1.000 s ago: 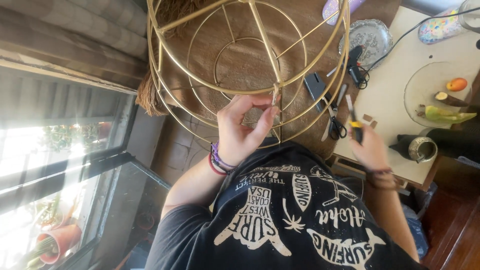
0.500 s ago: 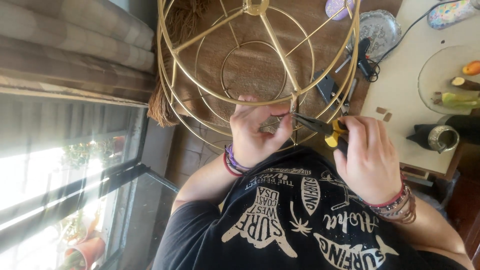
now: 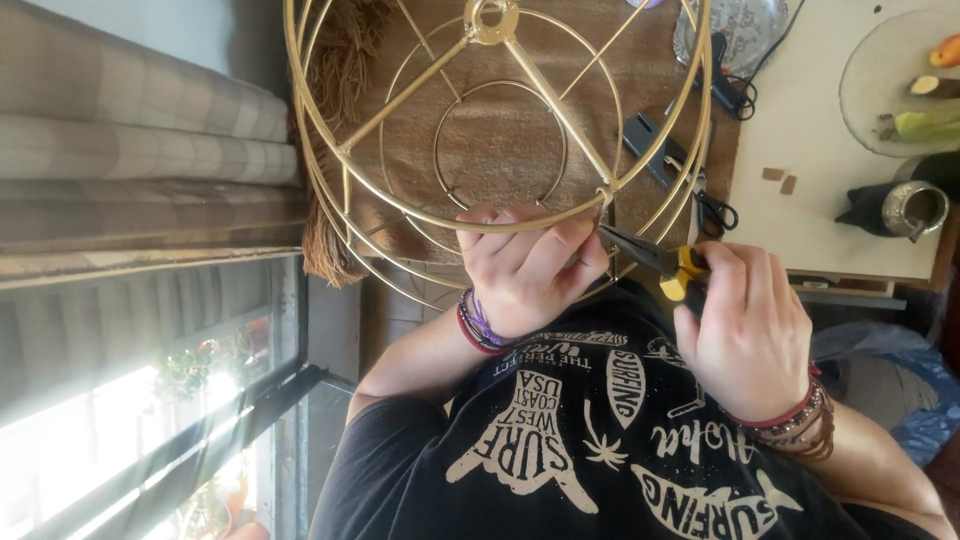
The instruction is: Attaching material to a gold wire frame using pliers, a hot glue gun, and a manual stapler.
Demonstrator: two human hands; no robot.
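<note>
Pliers on the gold frame, both hands closed.

Our right hand (image 3: 750,340) is clamped on the pliers (image 3: 655,262), whose tip meets the frame (image 3: 500,130) at a joint; our left hand (image 3: 525,270) grips the lower ring just beside it. The frame rests over the brown cloth (image 3: 500,140), near the white surface (image 3: 820,180). We judge the tip may slip off the thin wire and pinch our fingers (image 3: 560,240), because they are so close.

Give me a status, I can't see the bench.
Left hand grips gold wire frame. Right hand holds pliers, tips at frame joint. Nothing in the way.
</note>
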